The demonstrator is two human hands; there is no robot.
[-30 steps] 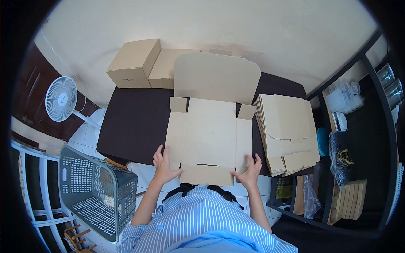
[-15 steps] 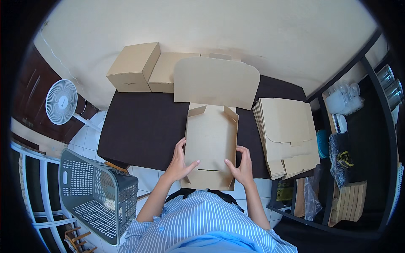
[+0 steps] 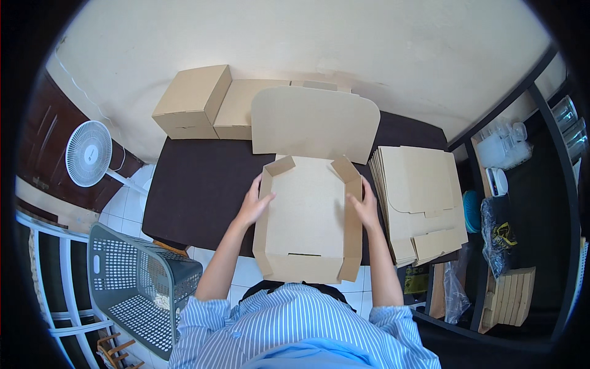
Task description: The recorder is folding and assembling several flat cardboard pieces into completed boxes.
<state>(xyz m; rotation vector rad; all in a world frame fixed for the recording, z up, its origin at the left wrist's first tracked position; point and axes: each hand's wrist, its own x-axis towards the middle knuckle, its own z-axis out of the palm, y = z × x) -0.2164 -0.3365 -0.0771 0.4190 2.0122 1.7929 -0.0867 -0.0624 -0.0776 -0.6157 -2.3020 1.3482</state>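
A brown cardboard box point(image 3: 306, 215) lies half-folded on the dark table point(image 3: 196, 184), its two side walls raised and its big lid flap point(image 3: 313, 123) open toward the wall. My left hand point(image 3: 255, 203) presses against the outside of the left wall. My right hand point(image 3: 367, 206) holds the right wall upright from the other side. The box's near flap hangs over the table's front edge, close to my striped shirt.
A stack of flat cardboard blanks point(image 3: 421, 203) lies on the table's right end. Two closed cardboard boxes point(image 3: 212, 107) stand at the back left by the wall. A grey laundry basket point(image 3: 135, 286) and a white fan point(image 3: 89, 154) stand at left; dark shelves point(image 3: 516, 203) at right.
The flat blank has had its side panels folded up. My hands moved from the near edge forward along the sides and now hold the raised walls apart.
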